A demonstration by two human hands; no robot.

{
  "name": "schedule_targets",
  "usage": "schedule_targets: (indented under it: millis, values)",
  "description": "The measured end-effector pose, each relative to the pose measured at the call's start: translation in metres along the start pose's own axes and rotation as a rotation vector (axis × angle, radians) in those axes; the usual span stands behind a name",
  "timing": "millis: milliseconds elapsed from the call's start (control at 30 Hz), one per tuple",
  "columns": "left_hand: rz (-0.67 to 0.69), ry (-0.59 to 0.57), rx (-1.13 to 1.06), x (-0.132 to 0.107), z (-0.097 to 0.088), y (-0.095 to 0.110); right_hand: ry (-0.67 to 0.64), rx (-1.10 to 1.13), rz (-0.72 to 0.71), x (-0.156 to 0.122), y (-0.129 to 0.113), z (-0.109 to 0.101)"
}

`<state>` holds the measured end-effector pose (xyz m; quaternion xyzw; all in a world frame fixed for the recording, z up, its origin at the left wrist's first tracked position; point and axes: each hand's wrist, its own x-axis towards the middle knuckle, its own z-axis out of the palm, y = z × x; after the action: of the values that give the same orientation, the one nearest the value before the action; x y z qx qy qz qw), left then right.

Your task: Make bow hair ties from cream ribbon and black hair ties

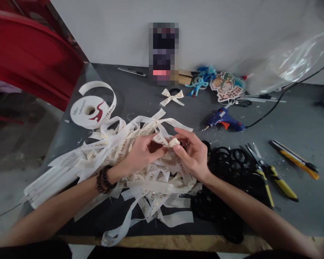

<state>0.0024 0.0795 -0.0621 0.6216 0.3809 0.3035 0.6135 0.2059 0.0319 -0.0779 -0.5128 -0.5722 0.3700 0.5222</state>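
Note:
Between my two hands is a cream ribbon bow (162,139) with gold print. The fingers of my left hand (143,153) pinch its left loop and middle. On its other side, the thumb and fingers of my right hand (191,153) grip the right loop. Both hands are above a loose heap of cut printed ribbon strips (140,187). Black hair ties (229,169) lie piled beside my right wrist. A finished-looking cream bow on a black hair tie (172,97) rests farther back on the table.
A ribbon spool (82,111) and a white power strip (51,180) lie left. To the right are a blue glue gun (224,119) with its cord, yellow-handled scissors (272,176) and a yellow cutter (297,160). Another cutter (132,71), stickers (226,86) and a blurred upright object (163,54) are behind.

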Motion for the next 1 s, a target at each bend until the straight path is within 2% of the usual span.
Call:
schedule_targets:
  millis: [133,467,567,700,833,933,1000]
  values:
    - [0.05,0.019,0.137,-0.001,0.001,0.003,0.024,-0.076,-0.014,-0.002,0.0,0.001]
    - [0.016,0.117,0.112,-0.004,0.002,-0.001,0.105,-0.078,0.09,-0.002,-0.004,0.004]
    - [0.016,0.084,0.087,-0.003,0.001,-0.001,0.107,-0.085,0.096,-0.002,-0.003,0.003]
    - [0.004,-0.016,0.029,0.0,-0.002,-0.005,0.115,-0.094,0.085,-0.004,-0.003,0.001]
    - [-0.017,-0.082,-0.003,0.003,-0.004,-0.007,0.171,-0.065,0.095,-0.003,-0.002,0.002]
    - [-0.003,-0.098,-0.029,0.004,-0.005,-0.006,0.227,-0.038,0.107,-0.001,-0.002,0.002]
    - [0.006,-0.075,-0.059,0.004,-0.004,-0.005,0.203,0.019,0.105,0.0,-0.002,0.001]
